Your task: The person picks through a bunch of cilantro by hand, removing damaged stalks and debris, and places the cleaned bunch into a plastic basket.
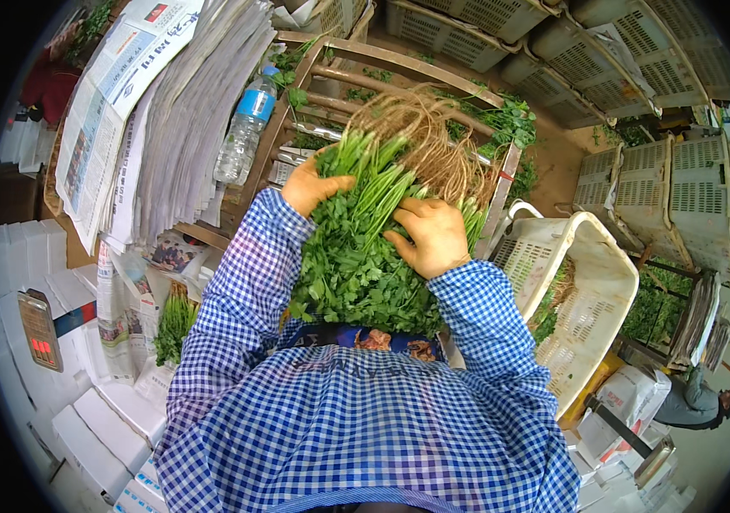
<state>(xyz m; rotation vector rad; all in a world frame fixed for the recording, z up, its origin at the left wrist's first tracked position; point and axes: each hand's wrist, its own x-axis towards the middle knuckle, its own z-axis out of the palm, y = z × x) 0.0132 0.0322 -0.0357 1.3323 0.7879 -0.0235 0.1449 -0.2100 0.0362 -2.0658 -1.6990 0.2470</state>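
Note:
A big bunch of coriander (361, 269) lies in front of me, its leaves toward my body and its long brown roots (425, 128) pointing away. My left hand (314, 184) wraps around the left side of the stems, the thumb on top and the other fingers mostly hidden beneath. On the right side of the bunch, my right hand (430, 238) presses its curled fingers into the stems, closed on part of them. The roots spread over a slatted wooden rack (331, 103) that carries scattered leaves.
Left of the rack stand a clear water bottle (246, 128) and a tall newspaper stack (181, 111). A pale plastic crate (591, 299) stands at my right, with more crates (677, 188) behind. White boxes (96, 436) and a scale display (40, 331) are lower left. Another person (698, 400) is far right.

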